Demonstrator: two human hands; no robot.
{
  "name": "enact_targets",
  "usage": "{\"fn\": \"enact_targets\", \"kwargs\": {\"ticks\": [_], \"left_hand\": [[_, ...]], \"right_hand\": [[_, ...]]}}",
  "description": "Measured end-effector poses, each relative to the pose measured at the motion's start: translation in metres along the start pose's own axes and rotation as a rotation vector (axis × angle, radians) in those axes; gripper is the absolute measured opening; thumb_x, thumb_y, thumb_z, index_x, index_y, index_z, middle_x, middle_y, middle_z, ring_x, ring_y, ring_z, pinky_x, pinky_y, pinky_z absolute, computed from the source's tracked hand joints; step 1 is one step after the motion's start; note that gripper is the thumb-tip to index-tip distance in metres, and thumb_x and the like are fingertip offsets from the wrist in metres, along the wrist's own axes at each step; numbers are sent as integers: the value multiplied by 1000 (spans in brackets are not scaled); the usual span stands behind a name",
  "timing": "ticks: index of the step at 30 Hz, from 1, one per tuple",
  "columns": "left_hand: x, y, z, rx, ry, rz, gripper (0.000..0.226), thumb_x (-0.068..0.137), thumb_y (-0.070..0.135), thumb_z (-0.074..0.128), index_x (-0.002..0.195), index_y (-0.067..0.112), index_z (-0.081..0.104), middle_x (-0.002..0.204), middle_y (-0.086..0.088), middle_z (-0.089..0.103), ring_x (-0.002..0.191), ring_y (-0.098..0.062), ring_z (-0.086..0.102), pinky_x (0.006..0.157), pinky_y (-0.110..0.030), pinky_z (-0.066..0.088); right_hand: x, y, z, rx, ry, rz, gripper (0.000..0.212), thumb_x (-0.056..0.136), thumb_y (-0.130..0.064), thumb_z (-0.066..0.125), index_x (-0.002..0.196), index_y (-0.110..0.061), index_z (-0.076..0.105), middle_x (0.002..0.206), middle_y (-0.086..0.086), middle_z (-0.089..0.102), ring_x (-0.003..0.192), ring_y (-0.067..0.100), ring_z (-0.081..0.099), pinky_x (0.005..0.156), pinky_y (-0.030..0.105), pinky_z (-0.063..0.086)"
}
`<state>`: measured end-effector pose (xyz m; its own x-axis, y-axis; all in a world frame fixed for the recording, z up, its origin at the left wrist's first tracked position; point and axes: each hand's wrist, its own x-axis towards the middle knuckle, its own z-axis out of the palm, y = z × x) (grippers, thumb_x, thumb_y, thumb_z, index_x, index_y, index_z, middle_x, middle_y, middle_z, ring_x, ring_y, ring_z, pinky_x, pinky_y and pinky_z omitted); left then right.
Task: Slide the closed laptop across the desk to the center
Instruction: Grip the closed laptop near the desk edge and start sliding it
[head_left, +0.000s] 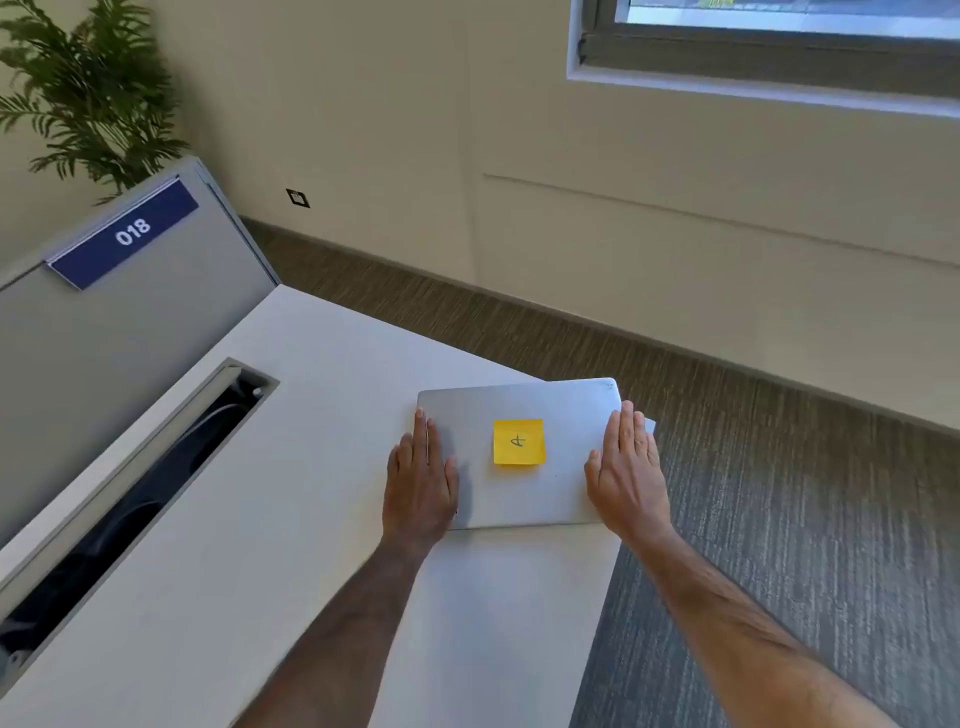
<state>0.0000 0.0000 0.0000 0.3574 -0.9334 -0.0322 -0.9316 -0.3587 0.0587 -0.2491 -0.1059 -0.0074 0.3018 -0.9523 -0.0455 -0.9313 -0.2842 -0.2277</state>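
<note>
A closed silver laptop (519, 405) lies at the right end of the white desk (291, 493), its far right corner overhanging the desk's edge. A yellow sticky note (518, 441) is stuck to the middle of its lid. My left hand (420, 488) lies flat with fingers together along the laptop's left side, partly on the desk. My right hand (626, 467) presses flat on the lid's right side. Neither hand curls around the laptop.
A long cable slot (130, 499) with dark cables runs along the desk's left side. Behind it stands a grey partition (104, 332) with a blue "018" label (124, 234). A potted plant (93, 88) is at the far left. Carpeted floor (779, 519) lies past the desk's right edge.
</note>
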Motion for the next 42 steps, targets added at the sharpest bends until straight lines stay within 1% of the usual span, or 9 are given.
{"fn": "enact_targets", "kwargs": {"ticks": [4,6,8,11,18,22,27,35,42], "left_hand": [[7,1,1,35,6,-18,68,101,37,13,154,-3,28,164,-23,25,112,-34,53,87,-46,48],[9,3,4,54,9,-26,67,102,38,16,154,-2,30,163,-22,26,111,-34,55,84,-45,49],[13,4,5,70,18,-35,62,104,36,24,153,-2,33,163,-22,27,112,-35,55,84,-45,49],[17,4,6,56,9,-61,59,104,35,37,150,-2,38,161,-23,31,110,-36,56,82,-46,49],[22,4,11,51,-24,-102,58,102,39,38,146,1,41,149,-20,41,102,-35,55,75,-44,50],[24,6,11,18,-25,-137,59,100,43,38,143,2,41,127,-18,49,96,-32,53,69,-42,50],[25,9,13,-3,-27,-192,60,100,47,41,143,6,40,113,-15,49,96,-29,51,59,-39,51],[31,11,14,-20,-7,-236,59,100,52,38,139,8,39,113,-14,47,95,-29,53,55,-40,53],[38,16,13,-85,-6,-291,62,99,55,36,138,7,36,117,-16,45,95,-33,57,62,-41,54]], "right_hand": [[4,-2,-2,-3,-9,61,63,103,-30,25,155,3,14,166,22,12,152,35,19,122,48,26],[6,-3,-2,-55,-24,65,63,103,-31,30,153,4,19,164,23,19,140,37,37,107,48,41],[7,-2,-4,-83,-38,76,63,102,-32,33,152,5,23,161,24,25,127,38,47,96,48,47],[8,-1,-2,-112,-33,78,63,101,-33,36,150,6,28,157,24,33,118,39,52,91,49,49],[15,-5,-6,-90,-68,123,60,100,-36,38,144,4,32,139,17,46,106,34,53,65,44,55],[16,-7,-6,-72,-62,142,58,100,-39,36,142,1,32,134,14,45,106,31,51,63,44,56],[17,-9,-6,-63,-41,160,59,99,-39,39,141,2,33,126,13,47,102,30,52,58,42,55],[18,-7,-1,-3,5,150,55,98,-37,43,137,1,37,122,13,49,101,31,52,58,42,55],[21,-5,2,96,26,168,62,98,-36,46,145,2,32,131,17,46,113,34,51,70,45,57]]}}
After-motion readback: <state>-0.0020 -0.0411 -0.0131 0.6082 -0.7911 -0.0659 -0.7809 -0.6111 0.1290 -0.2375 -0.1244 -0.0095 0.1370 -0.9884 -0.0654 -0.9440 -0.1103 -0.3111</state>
